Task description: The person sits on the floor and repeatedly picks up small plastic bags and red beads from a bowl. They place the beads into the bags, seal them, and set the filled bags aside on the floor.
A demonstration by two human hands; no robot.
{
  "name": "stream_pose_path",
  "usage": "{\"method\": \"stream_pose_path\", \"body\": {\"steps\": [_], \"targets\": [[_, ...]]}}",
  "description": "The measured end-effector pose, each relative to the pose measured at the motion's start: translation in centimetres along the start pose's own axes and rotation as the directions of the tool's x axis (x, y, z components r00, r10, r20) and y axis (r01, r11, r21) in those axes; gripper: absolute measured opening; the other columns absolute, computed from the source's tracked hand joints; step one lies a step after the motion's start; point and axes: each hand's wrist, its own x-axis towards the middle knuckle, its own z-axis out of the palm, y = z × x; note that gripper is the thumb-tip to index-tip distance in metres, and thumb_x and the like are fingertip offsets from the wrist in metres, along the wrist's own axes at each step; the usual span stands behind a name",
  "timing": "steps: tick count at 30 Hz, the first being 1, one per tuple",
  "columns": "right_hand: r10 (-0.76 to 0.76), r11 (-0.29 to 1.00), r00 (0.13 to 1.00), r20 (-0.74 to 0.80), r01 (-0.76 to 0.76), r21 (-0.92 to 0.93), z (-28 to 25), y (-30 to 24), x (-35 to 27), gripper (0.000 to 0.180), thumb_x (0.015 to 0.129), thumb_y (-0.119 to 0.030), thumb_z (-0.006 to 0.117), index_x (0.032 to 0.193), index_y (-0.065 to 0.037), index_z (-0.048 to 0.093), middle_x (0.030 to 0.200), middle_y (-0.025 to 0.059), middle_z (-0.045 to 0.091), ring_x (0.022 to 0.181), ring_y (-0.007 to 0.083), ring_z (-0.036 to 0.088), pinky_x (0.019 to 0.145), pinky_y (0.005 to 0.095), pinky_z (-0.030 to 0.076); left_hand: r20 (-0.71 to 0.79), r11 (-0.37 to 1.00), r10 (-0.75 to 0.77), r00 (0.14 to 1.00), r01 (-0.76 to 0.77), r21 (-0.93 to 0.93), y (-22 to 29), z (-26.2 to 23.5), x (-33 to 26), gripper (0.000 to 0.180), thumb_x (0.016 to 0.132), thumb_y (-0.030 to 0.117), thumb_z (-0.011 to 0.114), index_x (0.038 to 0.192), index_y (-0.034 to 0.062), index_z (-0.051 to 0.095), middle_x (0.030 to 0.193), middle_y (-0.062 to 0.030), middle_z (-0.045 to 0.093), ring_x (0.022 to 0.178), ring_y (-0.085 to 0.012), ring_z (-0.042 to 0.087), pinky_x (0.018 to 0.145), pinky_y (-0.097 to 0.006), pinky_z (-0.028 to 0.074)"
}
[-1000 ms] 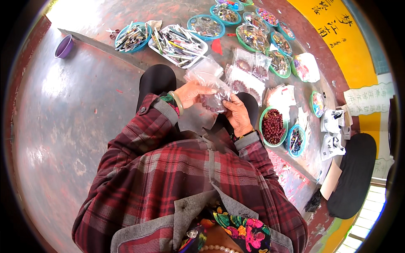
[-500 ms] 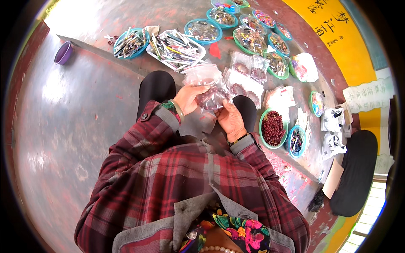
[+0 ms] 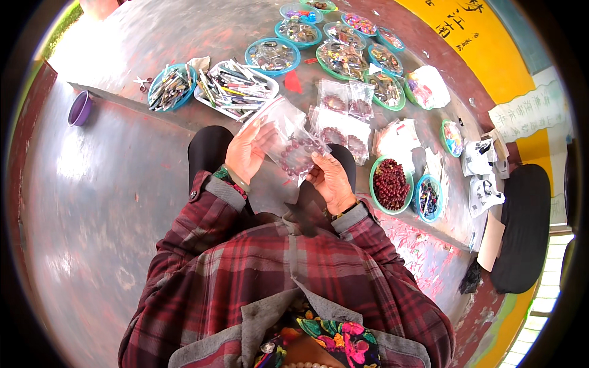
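Note:
Above my lap is a clear plastic bag (image 3: 279, 132), tilted, with a dark red bead bracelet (image 3: 296, 156) inside. My right hand (image 3: 331, 183) pinches its lower right side between thumb and fingers. At the bag's left edge, my left hand (image 3: 245, 154) holds it loosely, fingers partly extended and seen through the plastic. Just beyond, more bagged dark red bracelets (image 3: 334, 136) lie on the raised ledge. To the right of my right hand stands a green basin (image 3: 373, 184) heaped with dark red beads (image 3: 391, 183).
A white tray (image 3: 270, 92) and a blue basin (image 3: 195, 80) hold many pens. Scissors (image 3: 143, 83) lie left of them. Several basins of small goods, one blue (image 3: 298, 54), line the ledge. White bags (image 3: 485, 196) sit right, beside a black stool (image 3: 521, 230). A purple basin (image 3: 80, 109) stands far left.
The bag has been raised and spread flatter, its bracelet now showing more plainly. My left hand has moved left and loosened, fingers straighter. The whole view has shifted slightly.

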Motion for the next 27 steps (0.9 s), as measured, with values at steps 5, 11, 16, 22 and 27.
{"method": "stream_pose_path", "body": {"steps": [5, 11, 16, 22, 27], "targets": [[-0.037, 0.999, 0.997, -0.066, 0.035, -0.038, -0.4, -3.1, 0.5, 0.012, 0.084, -0.015, 0.062, 0.095, -0.010, 0.060, 0.088, 0.0048, 0.067, 0.073, 0.0145, 0.064, 0.053, 0.0238, 0.048, -0.103, 0.995, 0.069, 0.992, -0.061, 0.082, -0.1, -1.1, 0.6, 0.033, 0.090, 0.018, 0.054, 0.117, -0.0012, 0.051, 0.110, -0.0120, 0.059, 0.103, -0.0238, 0.056, 0.090, -0.035, 0.045], [-0.050, 0.992, 0.986, -0.160, 0.031, -0.122, -3.9, -7.4, 4.1, 0.015, 0.086, -0.017, 0.060, 0.098, -0.008, 0.059, 0.088, 0.0058, 0.066, 0.075, 0.0145, 0.063, 0.057, 0.0240, 0.048, -0.178, 0.974, -0.032, 0.983, 0.071, 0.216, -0.6, -1.4, 0.6, 0.030, 0.091, 0.022, 0.048, 0.110, -0.0006, 0.053, 0.109, -0.0113, 0.060, 0.101, -0.0196, 0.056, 0.085, -0.030, 0.044], [-0.065, 0.990, 0.961, -0.268, 0.029, -0.139, -6.3, -9.0, 9.1, 0.013, 0.086, -0.017, 0.059, 0.094, -0.007, 0.057, 0.083, 0.0040, 0.063, 0.071, 0.0148, 0.062, 0.057, 0.0261, 0.050, -0.162, 0.947, -0.160, 0.974, 0.198, 0.252, -0.7, -0.7, 0.6, 0.033, 0.092, 0.027, 0.046, 0.110, 0.0004, 0.053, 0.108, -0.0112, 0.060, 0.100, -0.0193, 0.056, 0.083, -0.029, 0.042], [-0.079, 0.980, 0.984, -0.162, 0.047, -0.192, -10.7, -9.9, 18.5, 0.016, 0.086, -0.017, 0.059, 0.097, -0.007, 0.055, 0.090, 0.0053, 0.063, 0.078, 0.0169, 0.062, 0.064, 0.0295, 0.051, -0.162, 0.911, -0.219, 0.962, 0.261, 0.318, -1.1, 0.0, 1.5, 0.033, 0.094, 0.027, 0.044, 0.106, -0.0008, 0.055, 0.104, -0.0114, 0.061, 0.095, -0.0180, 0.057, 0.078, -0.028, 0.044], [-0.174, 0.984, 0.962, -0.210, 0.160, -0.085, -13.1, -11.0, 25.7, 0.014, 0.086, -0.016, 0.061, 0.096, -0.008, 0.056, 0.088, 0.0048, 0.064, 0.078, 0.0179, 0.063, 0.064, 0.0305, 0.052, -0.191, 0.885, -0.264, 0.946, 0.316, 0.343, -1.2, 1.0, 1.7, 0.032, 0.094, 0.027, 0.044, 0.105, 0.0003, 0.057, 0.099, -0.0102, 0.063, 0.092, -0.0173, 0.059, 0.076, -0.027, 0.044]]}}
